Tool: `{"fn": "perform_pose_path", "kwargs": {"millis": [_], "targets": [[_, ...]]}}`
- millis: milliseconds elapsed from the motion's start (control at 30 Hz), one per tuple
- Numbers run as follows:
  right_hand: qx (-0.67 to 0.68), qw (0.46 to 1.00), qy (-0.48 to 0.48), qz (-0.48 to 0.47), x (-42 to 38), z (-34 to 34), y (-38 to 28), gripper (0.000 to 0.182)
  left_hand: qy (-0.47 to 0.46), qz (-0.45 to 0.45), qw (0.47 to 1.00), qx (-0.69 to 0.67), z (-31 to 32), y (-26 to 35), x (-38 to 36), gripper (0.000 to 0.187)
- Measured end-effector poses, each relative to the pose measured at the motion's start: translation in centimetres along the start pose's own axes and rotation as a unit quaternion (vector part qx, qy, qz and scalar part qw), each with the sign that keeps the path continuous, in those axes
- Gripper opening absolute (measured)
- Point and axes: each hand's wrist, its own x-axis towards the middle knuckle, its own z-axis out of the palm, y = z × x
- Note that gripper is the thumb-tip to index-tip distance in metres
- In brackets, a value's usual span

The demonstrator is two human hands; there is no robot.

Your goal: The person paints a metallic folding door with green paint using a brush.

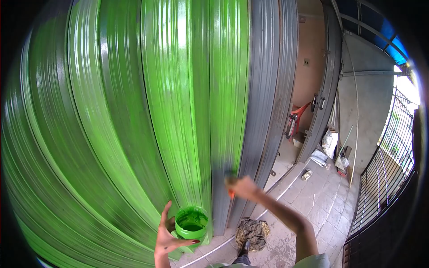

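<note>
My left hand [166,236] is wrapped round a small can of green paint [192,233], with thumb and fingers on its sides. Wet green paint shows inside the can and coats its rim. In my right hand [246,188] is a paintbrush [230,180], partly blurred, with a bit of orange showing at its handle. The bristle end is at a ribbed metal panel [229,116], where green paint above gives way to bare grey below. More ribbed panels [167,98] to the left are covered in glossy, streaky green.
Unpainted grey panels [263,80] stand right of the brush, beside an open doorway with a red chair [296,117] inside. A crumpled dirty cloth [253,233] lies by my foot. Bags and debris [330,144] sit against the far wall; a barred gate [386,156] is on the right.
</note>
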Motion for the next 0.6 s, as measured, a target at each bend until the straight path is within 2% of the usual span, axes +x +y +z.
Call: {"fn": "perform_pose_path", "kwargs": {"millis": [33, 67, 133, 233, 300, 367, 433, 533, 600], "targets": [[-0.057, 0.988, 0.131, -0.051, 1.3, -2.7, 1.3, 0.01, -0.001, 0.004, 1.0, 0.006, -0.2, 0.1, 0.0, 0.135], [-0.114, 0.954, 0.26, -0.1, 2.1, -5.6, 2.0, 0.012, -0.005, 0.005, 1.0, 0.009, -0.2, 0.2, -0.1, 0.135], [-0.149, 0.904, 0.392, -0.087, 3.2, -10.2, 1.9, 0.016, -0.01, 0.013, 1.0, 0.01, 0.1, 0.3, 0.1, 0.134], [-0.135, 0.904, 0.405, -0.022, 3.5, -9.3, 1.7, 0.016, -0.013, 0.013, 1.0, 0.011, -0.1, 0.1, 0.0, 0.133], [-0.154, 0.919, 0.362, -0.034, 2.7, -4.0, 0.7, 0.016, -0.018, 0.004, 1.0, 0.005, -0.3, 0.0, -0.3, 0.134], [-0.117, 0.95, 0.285, -0.047, 0.5, -0.2, -1.1, 0.013, -0.021, -0.002, 1.0, -0.01, -0.3, 0.2, -0.4, 0.134], [-0.011, 0.983, 0.172, -0.069, -1.1, 5.2, -3.3, 0.012, -0.019, -0.008, 1.0, 0.01, -0.2, 0.8, -0.5, 0.134], [0.084, 0.988, 0.108, -0.076, -2.3, 8.7, -3.4, 0.012, -0.022, 0.003, 1.0, 0.009, -0.7, 0.4, -0.7, 0.134], [0.131, 0.989, -0.011, 0.061, 0.3, 5.1, -0.7, 0.012, -0.015, 0.008, 1.0, 0.008, -0.8, 0.2, -0.6, 0.134]]}}
